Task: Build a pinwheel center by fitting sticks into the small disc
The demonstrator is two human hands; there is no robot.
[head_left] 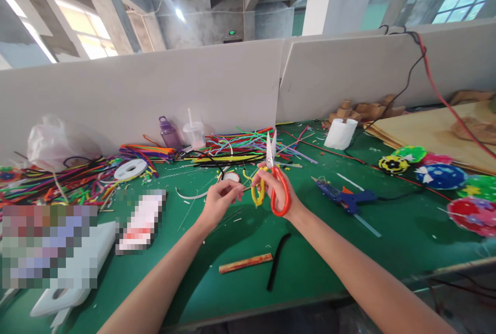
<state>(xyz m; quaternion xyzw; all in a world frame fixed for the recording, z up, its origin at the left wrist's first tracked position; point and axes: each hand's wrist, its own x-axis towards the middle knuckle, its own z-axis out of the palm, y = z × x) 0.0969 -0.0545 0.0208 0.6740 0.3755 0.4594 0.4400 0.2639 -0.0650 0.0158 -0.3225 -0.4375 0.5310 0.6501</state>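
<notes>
My right hand [284, 189] grips a pair of scissors [281, 205], its blades pointing up and slightly apart. One handle loop is red; the loop on the left looks yellow and fuzzy. Close beside it, my left hand [222, 200] is closed, thumb and fingers pinching a thin stick-like piece [247, 188] that reaches toward the right hand. What part of it lies inside the fingers is hidden. Below the hands, a brown-red stick [246, 263] and a black pipe cleaner [278, 261] lie on the green table [201, 292].
Bundles of coloured pipe cleaners [248, 143] lie at the back. A purple bottle [168, 132] and lidded cup [194, 134] stand behind. Right are a blue glue gun [344, 195], a white paper roll [341, 134] and fuzzy flower pieces [442, 175]. A white spool [130, 169] lies left.
</notes>
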